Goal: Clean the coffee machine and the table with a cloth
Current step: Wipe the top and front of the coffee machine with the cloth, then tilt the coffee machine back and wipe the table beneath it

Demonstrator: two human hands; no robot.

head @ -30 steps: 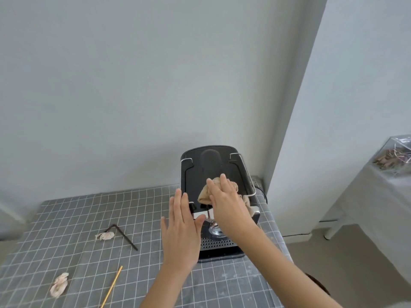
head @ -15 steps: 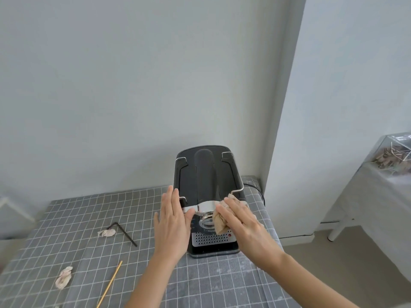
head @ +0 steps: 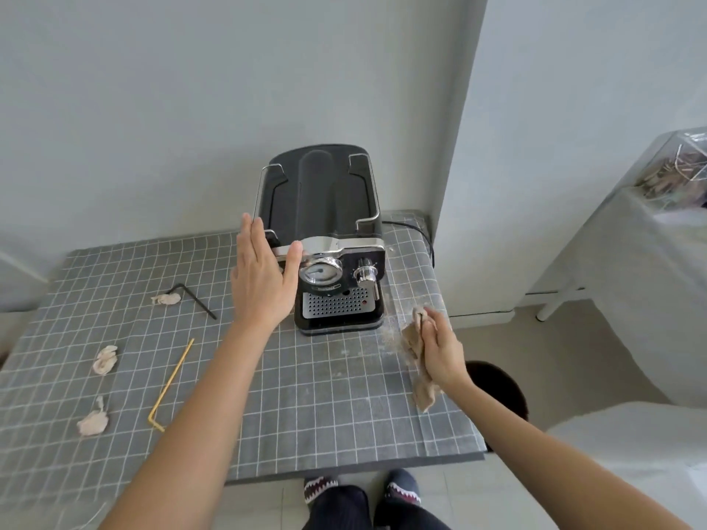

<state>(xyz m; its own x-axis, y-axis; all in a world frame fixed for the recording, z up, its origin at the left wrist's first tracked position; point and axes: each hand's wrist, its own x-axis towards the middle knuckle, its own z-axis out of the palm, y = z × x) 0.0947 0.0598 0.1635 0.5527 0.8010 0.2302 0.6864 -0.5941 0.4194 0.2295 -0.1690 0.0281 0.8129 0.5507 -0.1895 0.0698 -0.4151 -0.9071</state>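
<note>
Left hand point(head: 264, 285), flat and unclenched, presses the left side of the glossy black coffee machine point(head: 329, 239) at the back of the grid-patterned bench point(head: 306, 407). Right hand point(head: 440, 350) grips a crumpled beige cloth point(head: 415, 346) on gritty residue near the bench's right edge.

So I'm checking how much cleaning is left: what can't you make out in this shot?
- Left side of the coffee machine: hidden behind the left hand, head view.
- Tabletop under the cloth that the right hand holds: covered.
- Table left part: cut off by the frame edge.
- Gauge lettering: too small to read.
- Clear box contents: blurred, cut off at the right edge.
</note>
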